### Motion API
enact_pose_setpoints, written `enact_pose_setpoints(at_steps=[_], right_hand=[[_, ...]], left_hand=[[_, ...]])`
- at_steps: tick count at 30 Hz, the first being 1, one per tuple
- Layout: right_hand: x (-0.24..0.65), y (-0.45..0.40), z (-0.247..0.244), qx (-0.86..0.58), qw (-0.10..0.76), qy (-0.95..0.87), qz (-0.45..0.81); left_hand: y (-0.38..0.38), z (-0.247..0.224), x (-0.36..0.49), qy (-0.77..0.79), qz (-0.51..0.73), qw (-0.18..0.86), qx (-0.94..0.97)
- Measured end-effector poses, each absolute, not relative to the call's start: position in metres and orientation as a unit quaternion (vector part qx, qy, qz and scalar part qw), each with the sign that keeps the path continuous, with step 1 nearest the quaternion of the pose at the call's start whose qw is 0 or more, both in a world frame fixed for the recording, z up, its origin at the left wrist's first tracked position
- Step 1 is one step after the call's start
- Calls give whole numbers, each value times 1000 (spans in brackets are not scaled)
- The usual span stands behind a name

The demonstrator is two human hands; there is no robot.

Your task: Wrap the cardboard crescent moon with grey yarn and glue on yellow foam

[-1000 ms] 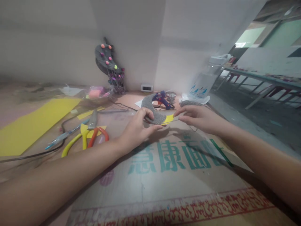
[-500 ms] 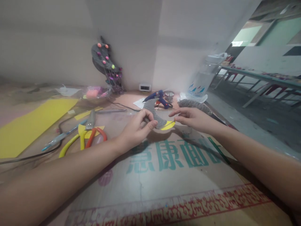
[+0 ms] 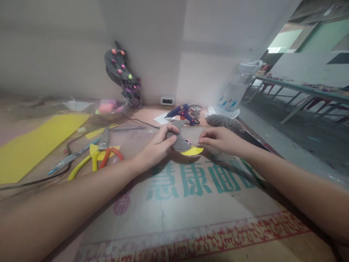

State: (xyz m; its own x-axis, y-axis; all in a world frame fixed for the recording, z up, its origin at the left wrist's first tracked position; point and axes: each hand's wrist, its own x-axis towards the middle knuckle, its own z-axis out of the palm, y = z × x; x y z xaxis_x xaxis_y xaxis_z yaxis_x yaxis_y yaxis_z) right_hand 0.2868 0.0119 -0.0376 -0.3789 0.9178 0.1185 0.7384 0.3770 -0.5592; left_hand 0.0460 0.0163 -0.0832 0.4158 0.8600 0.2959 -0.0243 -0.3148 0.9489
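Note:
A small crescent piece (image 3: 182,144), mostly covered in grey yarn with a bare yellow tip (image 3: 193,151), hangs a little above the table. My left hand (image 3: 160,143) pinches its left side between thumb and fingers. To the right of the crescent, my right hand (image 3: 215,139) is closed, its thumb and forefinger together on a thin strand of grey yarn that runs to the piece. Behind the crescent lies a blue glue gun (image 3: 182,112) with a small red light.
Scissors (image 3: 105,140), a blue pen (image 3: 65,162) and yellow sheet (image 3: 40,142) lie left. A beaded grey crescent (image 3: 118,67) leans on the wall. A yarn bundle (image 3: 225,123) and clear bottle (image 3: 233,91) stand back right. A small clock (image 3: 167,100) is behind.
My right hand has drawn its fingertips together and moved slightly off the crescent's tip. The crescent has tilted in my left hand, and its yellow tip now shows below the yarn.

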Motion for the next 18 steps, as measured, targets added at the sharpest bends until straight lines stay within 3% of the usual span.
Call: enact_pose_setpoints(at_steps=[7, 13, 18], right_hand=[[282, 11, -49, -524, 257, -791, 181], [276, 6, -54, -529, 354, -762, 122], [266, -6, -52, -531, 370, -742, 175]], left_hand=[[13, -82, 48, 290, 421, 557, 654], [15, -81, 48, 311, 449, 523, 654], [17, -80, 47, 307, 463, 482, 677]])
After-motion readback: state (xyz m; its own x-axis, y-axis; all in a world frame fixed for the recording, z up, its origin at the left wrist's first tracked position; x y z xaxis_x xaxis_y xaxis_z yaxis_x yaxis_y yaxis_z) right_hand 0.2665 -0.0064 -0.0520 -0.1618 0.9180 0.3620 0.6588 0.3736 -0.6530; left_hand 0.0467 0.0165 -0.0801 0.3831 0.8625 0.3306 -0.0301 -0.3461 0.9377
